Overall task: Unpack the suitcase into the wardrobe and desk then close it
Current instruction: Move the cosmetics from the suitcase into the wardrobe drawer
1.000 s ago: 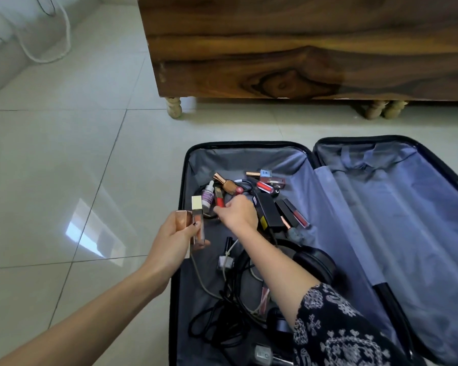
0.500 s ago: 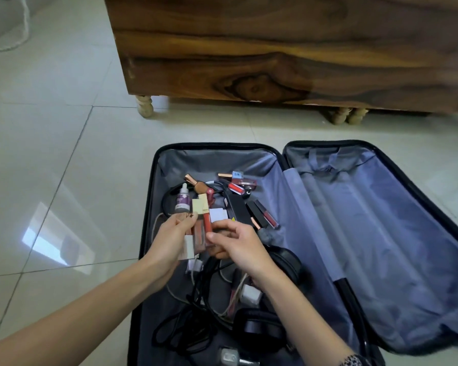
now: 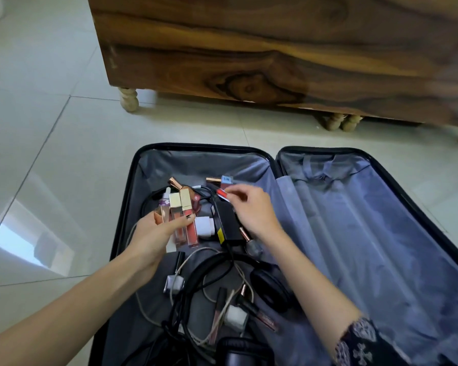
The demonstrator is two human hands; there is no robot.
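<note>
An open black suitcase (image 3: 397, 178) lies on the floor, its grey-lined left half holding cosmetics, cables and black headphones (image 3: 269, 285). My left hand (image 3: 154, 235) is shut on a bunch of gold-capped lip gloss tubes (image 3: 183, 220) above that half. My right hand (image 3: 251, 210) reaches further back, fingertips pinching a red lip gloss tube (image 3: 222, 193) among other tubes. A black power adapter (image 3: 226, 223) and a white plug (image 3: 205, 227) lie between the hands. The right half is empty lining.
A dark wooden cabinet (image 3: 249, 56) on turned legs stands just beyond the suitcase. Pale glossy floor tiles (image 3: 50, 154) spread to the left. More tubes, a white charger (image 3: 234, 317) and tangled cables (image 3: 185, 313) lie near the suitcase's front.
My right hand has let go near the left hand and moved back and right to a red tube. The left hand now holds one more tube.
</note>
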